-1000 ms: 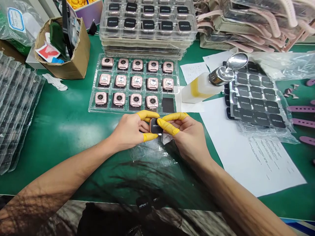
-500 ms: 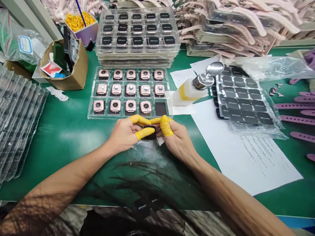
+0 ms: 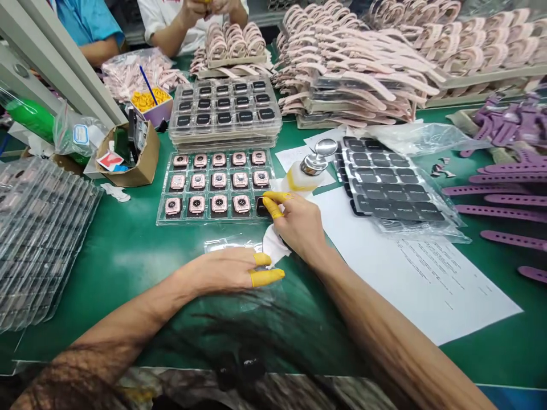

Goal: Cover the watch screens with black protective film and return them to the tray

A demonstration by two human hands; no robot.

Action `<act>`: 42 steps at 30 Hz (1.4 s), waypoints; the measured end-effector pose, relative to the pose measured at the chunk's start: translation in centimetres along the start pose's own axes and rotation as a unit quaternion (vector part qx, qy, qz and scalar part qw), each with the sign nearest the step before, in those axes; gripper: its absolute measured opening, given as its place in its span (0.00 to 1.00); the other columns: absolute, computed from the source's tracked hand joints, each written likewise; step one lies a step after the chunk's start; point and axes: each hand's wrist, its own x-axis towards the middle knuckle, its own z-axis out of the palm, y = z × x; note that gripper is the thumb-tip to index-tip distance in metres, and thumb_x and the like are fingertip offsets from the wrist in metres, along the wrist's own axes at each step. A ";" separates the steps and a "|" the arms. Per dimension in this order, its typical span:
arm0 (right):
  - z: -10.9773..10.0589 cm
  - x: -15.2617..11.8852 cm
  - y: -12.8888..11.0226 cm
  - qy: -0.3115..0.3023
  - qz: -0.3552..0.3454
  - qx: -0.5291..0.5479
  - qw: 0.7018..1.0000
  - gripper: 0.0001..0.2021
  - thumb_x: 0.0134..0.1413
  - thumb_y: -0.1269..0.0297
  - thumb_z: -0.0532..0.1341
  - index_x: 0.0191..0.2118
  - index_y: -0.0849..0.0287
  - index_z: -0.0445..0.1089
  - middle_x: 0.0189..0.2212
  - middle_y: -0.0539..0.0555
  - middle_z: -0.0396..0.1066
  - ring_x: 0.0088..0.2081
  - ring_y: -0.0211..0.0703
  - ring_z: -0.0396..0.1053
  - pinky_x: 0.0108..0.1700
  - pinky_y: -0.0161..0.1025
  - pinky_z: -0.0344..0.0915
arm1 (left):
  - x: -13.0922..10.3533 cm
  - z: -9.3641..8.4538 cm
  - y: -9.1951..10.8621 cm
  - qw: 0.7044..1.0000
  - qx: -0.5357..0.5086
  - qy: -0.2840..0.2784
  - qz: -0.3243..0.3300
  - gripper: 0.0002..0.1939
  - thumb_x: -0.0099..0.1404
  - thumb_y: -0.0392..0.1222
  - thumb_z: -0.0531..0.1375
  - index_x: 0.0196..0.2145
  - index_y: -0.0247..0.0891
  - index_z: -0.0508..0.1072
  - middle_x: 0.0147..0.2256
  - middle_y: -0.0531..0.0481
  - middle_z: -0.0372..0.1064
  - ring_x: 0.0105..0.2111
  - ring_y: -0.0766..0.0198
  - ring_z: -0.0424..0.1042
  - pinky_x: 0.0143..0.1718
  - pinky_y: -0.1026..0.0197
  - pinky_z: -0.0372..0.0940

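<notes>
A clear plastic tray (image 3: 213,221) holds rows of pink smartwatch bodies (image 3: 219,203), most with their sensor backs up. At its front right compartment, my right hand (image 3: 299,222) pinches the edge of a black-faced smartwatch body (image 3: 261,206) between thumb and finger. Yellow finger cots cover the fingertips of both hands. My left hand (image 3: 231,270) is spread low over the table, palm down and fingers stretched out. Beside its fingertips and below my right hand lies a white cloth (image 3: 276,246). Clear film (image 3: 233,244) lies behind the left hand.
A pump bottle (image 3: 301,176) stands right of the tray, near sheets of black stickers (image 3: 397,188) and a printed paper (image 3: 410,267). Stacked filled trays (image 3: 224,122) and pink straps (image 3: 342,74) are behind. Purple straps lie right; empty trays (image 3: 38,239) lean left. Co-workers sit opposite.
My right hand has carried the smartwatch body forward to the tray's front right compartment. My left hand has let go of it and moved back. The head view has tilted up.
</notes>
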 end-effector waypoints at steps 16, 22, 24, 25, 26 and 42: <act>-1.6 -3.8 -3.4 -0.252 -0.322 -0.125 0.904 0.13 0.70 0.54 0.61 0.49 0.51 0.80 0.40 0.58 0.77 0.35 0.49 0.70 0.33 0.45 0.57 | 9.4 -9.2 -0.1 0.906 0.410 -0.013 -0.107 0.04 0.61 0.38 0.70 0.35 0.38 0.84 0.35 0.36 0.80 0.40 0.45 0.78 0.42 0.53 0.68; -1.2 -3.8 -3.5 -0.253 -0.333 -0.139 0.897 0.18 0.73 0.50 0.56 0.48 0.53 0.80 0.37 0.58 0.77 0.36 0.50 0.71 0.36 0.47 0.57 | 8.3 -8.6 0.2 0.919 0.388 -0.038 -0.068 0.05 0.59 0.31 0.68 0.27 0.37 0.82 0.31 0.36 0.78 0.38 0.45 0.78 0.41 0.52 0.67; -1.2 -3.9 -3.4 -0.251 -0.330 -0.128 0.901 0.18 0.74 0.50 0.55 0.49 0.51 0.79 0.38 0.57 0.77 0.37 0.50 0.71 0.37 0.46 0.57 | 8.4 -8.5 -0.3 0.923 0.380 -0.049 -0.037 0.08 0.59 0.27 0.65 0.27 0.36 0.82 0.31 0.36 0.77 0.39 0.47 0.78 0.43 0.53 0.67; -1.2 -3.9 -3.4 -0.250 -0.326 -0.124 0.903 0.18 0.74 0.49 0.55 0.49 0.50 0.79 0.38 0.57 0.77 0.37 0.50 0.71 0.37 0.46 0.57 | 8.5 -8.6 -0.6 0.924 0.377 -0.055 -0.022 0.09 0.60 0.26 0.64 0.27 0.36 0.82 0.31 0.36 0.77 0.40 0.47 0.77 0.43 0.53 0.67; -1.2 -3.9 -3.4 -0.250 -0.320 -0.120 0.906 0.18 0.74 0.50 0.54 0.49 0.51 0.79 0.38 0.57 0.76 0.37 0.50 0.71 0.37 0.46 0.57 | 8.6 -8.7 -0.9 0.927 0.371 -0.058 -0.009 0.10 0.60 0.25 0.63 0.27 0.35 0.81 0.32 0.36 0.77 0.41 0.48 0.77 0.45 0.54 0.68; 0.1 -4.4 -3.5 -0.008 -0.268 0.213 0.940 0.16 0.69 0.62 0.64 0.59 0.51 0.68 0.40 0.51 0.68 0.35 0.40 0.69 0.33 0.39 0.72 | -2.3 -3.0 1.4 0.843 -0.432 0.248 -0.201 0.19 0.57 0.51 0.76 0.39 0.36 0.78 0.36 0.47 0.82 0.35 0.59 0.81 0.42 0.55 0.78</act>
